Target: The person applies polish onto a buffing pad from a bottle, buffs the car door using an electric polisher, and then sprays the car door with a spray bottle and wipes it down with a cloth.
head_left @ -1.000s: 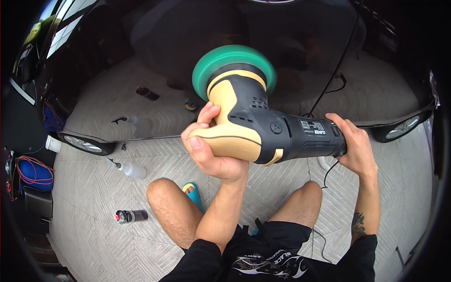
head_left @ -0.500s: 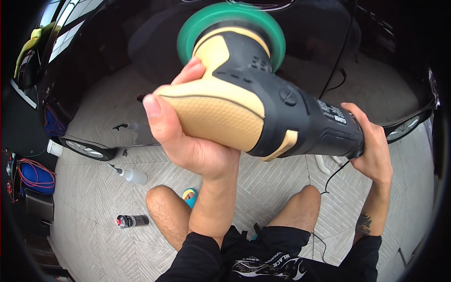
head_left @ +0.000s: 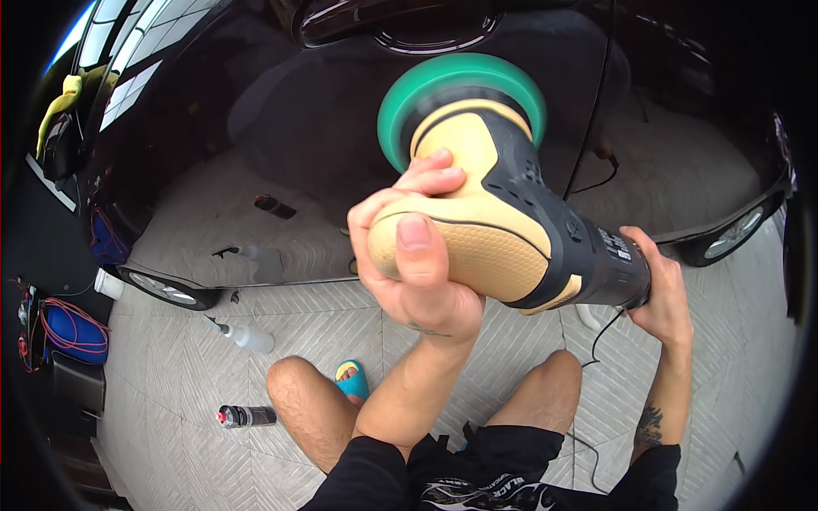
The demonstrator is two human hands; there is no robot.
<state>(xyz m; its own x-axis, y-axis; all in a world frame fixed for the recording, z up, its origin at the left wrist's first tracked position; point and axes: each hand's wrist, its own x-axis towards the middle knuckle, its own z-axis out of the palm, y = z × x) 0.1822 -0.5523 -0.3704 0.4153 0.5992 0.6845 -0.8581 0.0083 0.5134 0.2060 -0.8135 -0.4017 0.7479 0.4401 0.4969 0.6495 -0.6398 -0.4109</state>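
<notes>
A black and tan polisher (head_left: 486,230) is held up in both hands against the side of a dark, glossy car (head_left: 290,111). Its round green pad (head_left: 477,72) faces the door panel just below the door handle (head_left: 434,30), and its rim looks blurred. My left hand (head_left: 422,255) wraps round the tan front grip, thumb on top and fingers round the far side. The rear end of the black body is clasped by my right hand (head_left: 665,294). A black cord (head_left: 596,341) hangs from that end. The pad's working face is hidden.
On the tiled floor (head_left: 187,375) at the left are a white spray bottle (head_left: 249,337) and a dark bottle with a red cap (head_left: 247,416). A blue container with red cable (head_left: 77,330) stands at the far left. Car wheels (head_left: 162,288) show at both sides.
The polisher first rose and came nearer the camera, then went lower and to the right. More of the door handle now shows above the pad. Both hands have kept their hold.
</notes>
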